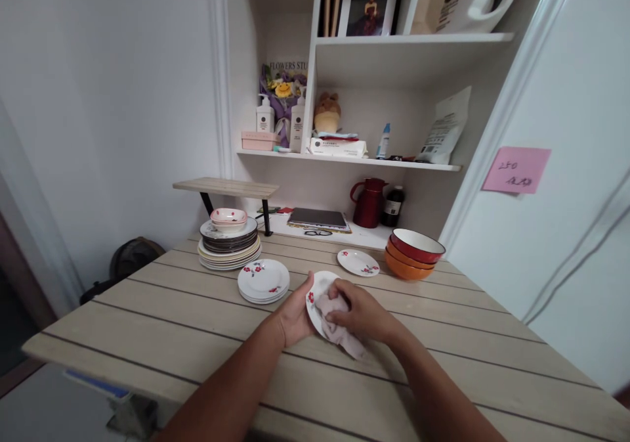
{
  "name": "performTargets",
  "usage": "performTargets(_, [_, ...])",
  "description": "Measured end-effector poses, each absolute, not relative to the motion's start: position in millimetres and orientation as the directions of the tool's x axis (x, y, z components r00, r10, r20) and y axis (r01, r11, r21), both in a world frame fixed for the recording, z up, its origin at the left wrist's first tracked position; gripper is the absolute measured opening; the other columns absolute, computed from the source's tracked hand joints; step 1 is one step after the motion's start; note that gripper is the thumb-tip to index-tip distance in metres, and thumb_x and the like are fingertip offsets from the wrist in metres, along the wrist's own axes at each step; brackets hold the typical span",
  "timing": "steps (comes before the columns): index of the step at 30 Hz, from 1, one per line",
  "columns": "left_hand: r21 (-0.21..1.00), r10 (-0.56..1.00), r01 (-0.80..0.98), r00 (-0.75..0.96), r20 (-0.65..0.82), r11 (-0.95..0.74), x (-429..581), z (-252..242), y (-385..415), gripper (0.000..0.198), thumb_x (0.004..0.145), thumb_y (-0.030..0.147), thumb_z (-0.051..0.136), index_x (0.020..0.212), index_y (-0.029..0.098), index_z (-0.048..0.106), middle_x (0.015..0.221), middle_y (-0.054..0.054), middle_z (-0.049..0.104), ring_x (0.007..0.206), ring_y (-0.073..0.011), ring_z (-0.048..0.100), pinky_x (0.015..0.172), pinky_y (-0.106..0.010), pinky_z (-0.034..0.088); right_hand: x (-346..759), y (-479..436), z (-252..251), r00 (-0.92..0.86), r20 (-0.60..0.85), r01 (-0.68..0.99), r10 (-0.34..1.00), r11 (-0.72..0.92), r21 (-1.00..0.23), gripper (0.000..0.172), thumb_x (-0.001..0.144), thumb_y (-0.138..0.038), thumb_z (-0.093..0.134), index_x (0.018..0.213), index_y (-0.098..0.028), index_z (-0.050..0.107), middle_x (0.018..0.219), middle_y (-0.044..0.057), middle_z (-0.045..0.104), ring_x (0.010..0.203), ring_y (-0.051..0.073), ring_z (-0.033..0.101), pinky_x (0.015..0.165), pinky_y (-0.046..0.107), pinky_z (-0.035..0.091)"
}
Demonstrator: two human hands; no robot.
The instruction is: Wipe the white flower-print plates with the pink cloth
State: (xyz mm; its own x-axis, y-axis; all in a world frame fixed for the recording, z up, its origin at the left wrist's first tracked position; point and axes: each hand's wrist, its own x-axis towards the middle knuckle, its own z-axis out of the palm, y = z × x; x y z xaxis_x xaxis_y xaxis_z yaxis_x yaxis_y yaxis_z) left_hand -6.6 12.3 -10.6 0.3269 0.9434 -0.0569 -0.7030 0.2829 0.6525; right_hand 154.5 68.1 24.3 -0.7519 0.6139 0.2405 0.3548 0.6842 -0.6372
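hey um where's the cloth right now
In the head view, the pale cloth is just right of centre, below mid-height, in the right hand, against the flowered plate held by the left hand.

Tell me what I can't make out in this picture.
In the head view:
Held plate, right part: covered by cloth and right hand.
Left hand: most fingers hidden behind that plate.
Orange bowls: insides hidden by the red bowl.
Dark bottle: label print too small.
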Motion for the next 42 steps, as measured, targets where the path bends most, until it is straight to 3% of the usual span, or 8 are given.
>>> performTargets(7, [0.651,0.945,-0.708,0.324,-0.046,0.274,-5,-11,14,0.057,0.087,0.057,0.045,0.122,0.014,0.058,0.103,-0.013,0.071,0.099,-0.0270,0.065,0.095,-0.041,0.041,133,76,10,-0.481,0.492,0.391,0.726,0.680,-0.620,0.025,0.071,-0.035,0.063,0.091,-0.022,0.055,0.090,0.001,0.058,0.081,0.019,0.055,0.072,0.031,0.041])
performTargets(16, [0.665,0.946,-0.690,0.314,-0.080,0.285,-7,-12,13,0.061,0.086,0.059,0.046,0.127,0.014,0.056,0.105,-0.014,0.072,0.104,-0.0282,0.064,0.098,-0.042,0.038,150,95,1,-0.269,0.481,0.547,0.834,0.543,-0.637,0.024,0.073,-0.029,0.056,0.096,-0.024,0.058,0.088,0.001,0.050,0.071,0.018,0.051,0.070,0.032,0.042])
performTargets(21, [0.655,0.944,-0.701,0.325,-0.056,0.280,-7,-13,14,0.058,0.086,0.057,0.047,0.124,0.014,0.058,0.104,-0.013,0.072,0.102,-0.0276,0.065,0.096,-0.041,0.039,138,80,5,-0.354,0.507,0.357,0.786,0.614,-0.704,0.032,0.076,-0.017,0.048,0.103,-0.025,0.064,0.099,0.006,0.048,0.084,0.020,0.054,0.080,0.035,0.047])
performTargets(25, [0.635,0.946,-0.724,0.323,-0.034,0.270,-8,-14,16,0.055,0.086,0.056,0.047,0.120,0.014,0.060,0.102,-0.013,0.072,0.097,-0.0266,0.066,0.093,-0.040,0.041,135,71,12,-0.462,0.500,0.279,0.732,0.656,-0.702,0.034,0.080,-0.023,0.054,0.113,-0.026,0.063,0.106,0.007,0.048,0.098,0.022,0.052,0.089,0.038,0.046])
performTargets(29, [0.614,0.955,-0.749,0.295,-0.025,0.248,-6,-11,16,0.054,0.086,0.055,0.049,0.116,0.013,0.062,0.096,-0.012,0.073,0.090,-0.0245,0.067,0.088,-0.037,0.044,141,65,23,-0.620,0.417,0.203,0.665,0.649,-0.733,0.036,0.084,-0.036,0.056,0.118,-0.027,0.060,0.107,0.006,0.047,0.101,0.022,0.051,0.087,0.036,0.047])
performTargets(32, [0.599,0.952,-0.759,0.304,-0.017,0.253,-5,-8,14,0.055,0.086,0.057,0.048,0.115,0.014,0.063,0.096,-0.012,0.072,0.088,-0.0243,0.067,0.087,-0.037,0.044,147,63,28,-0.727,0.339,0.153,0.597,0.623,-0.767,0.038,0.080,-0.031,0.060,0.117,-0.026,0.057,0.112,0.006,0.045,0.103,0.021,0.050,0.084,0.032,0.047])
performTargets(38, [0.631,0.942,-0.720,0.331,-0.057,0.291,-7,-9,13,0.064,0.084,0.064,0.044,0.116,0.011,0.062,0.102,-0.016,0.071,0.098,-0.0296,0.065,0.091,-0.042,0.042,165,70,31,-0.885,0.124,0.249,0.450,0.679,-0.691,0.053,0.065,-0.010,0.062,0.114,-0.029,0.058,0.111,0.002,0.045,0.094,0.017,0.051,0.083,0.030,0.044])
performTargets(42, [0.635,0.943,-0.725,0.333,-0.016,0.267,-8,-12,15,0.062,0.086,0.060,0.043,0.124,0.014,0.057,0.110,-0.015,0.069,0.105,-0.0300,0.062,0.097,-0.044,0.039,175,84,25,-0.809,0.089,0.417,0.581,0.675,-0.609,0.051,0.064,-0.009,0.060,0.111,-0.030,0.060,0.104,0.002,0.047,0.084,0.016,0.053,0.077,0.028,0.043])
